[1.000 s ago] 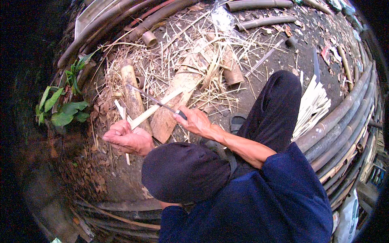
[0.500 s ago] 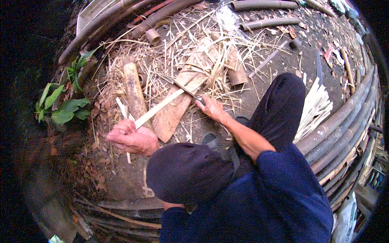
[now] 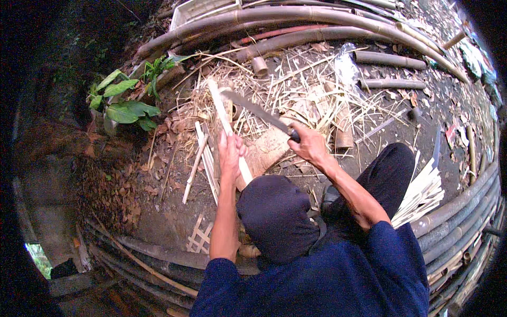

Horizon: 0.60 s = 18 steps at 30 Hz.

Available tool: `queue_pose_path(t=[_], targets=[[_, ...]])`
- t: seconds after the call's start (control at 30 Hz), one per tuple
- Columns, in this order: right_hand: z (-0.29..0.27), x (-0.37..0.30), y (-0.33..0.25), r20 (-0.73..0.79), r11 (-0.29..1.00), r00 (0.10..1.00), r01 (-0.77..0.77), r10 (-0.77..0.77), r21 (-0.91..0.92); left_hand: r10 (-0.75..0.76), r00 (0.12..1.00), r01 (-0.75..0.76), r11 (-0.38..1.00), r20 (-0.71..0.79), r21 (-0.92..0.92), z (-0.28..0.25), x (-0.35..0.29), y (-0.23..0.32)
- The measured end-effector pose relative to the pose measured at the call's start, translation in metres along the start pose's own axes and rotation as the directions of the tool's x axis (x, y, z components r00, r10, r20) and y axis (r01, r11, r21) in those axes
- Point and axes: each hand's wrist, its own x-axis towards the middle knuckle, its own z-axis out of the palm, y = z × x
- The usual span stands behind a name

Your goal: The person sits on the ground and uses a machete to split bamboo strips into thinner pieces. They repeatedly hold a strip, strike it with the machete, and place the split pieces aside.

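Since half a second ago the left hand [image 3: 231, 154] has lifted the pale split bamboo strip [image 3: 226, 124] nearly upright, and the right hand [image 3: 309, 143] has raised the long dark-bladed knife [image 3: 257, 110] toward its top end. Step looks like shaving or splitting the strip; next move likely needs the blade edge set squarely on the tip. Both sets of fingers wrap tight, left around the strip, right around the handle. Strip is flat, cream-coloured and straight, standing over the worn wooden chopping block [image 3: 269, 150].

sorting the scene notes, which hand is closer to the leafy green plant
Left. The left hand grips the pale bamboo strip just right of the leafy green plant. The right hand holds the knife farther right still.
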Motion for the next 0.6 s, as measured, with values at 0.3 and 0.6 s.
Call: queue_pose_path(t=[0.3,0.6], targets=[[0.001,0.088,0.049,-0.131,0.978,0.99,-0.079,0.055,-0.192,-0.236,0.954,0.193,0.955,0.186,0.224,-0.001,-0.13,0.048],[-0.014,0.01,-0.045,0.063,0.907,0.939,0.343,-0.338,-0.244,-0.163,0.982,0.129,0.948,0.095,0.291,-0.011,-0.108,0.015]])
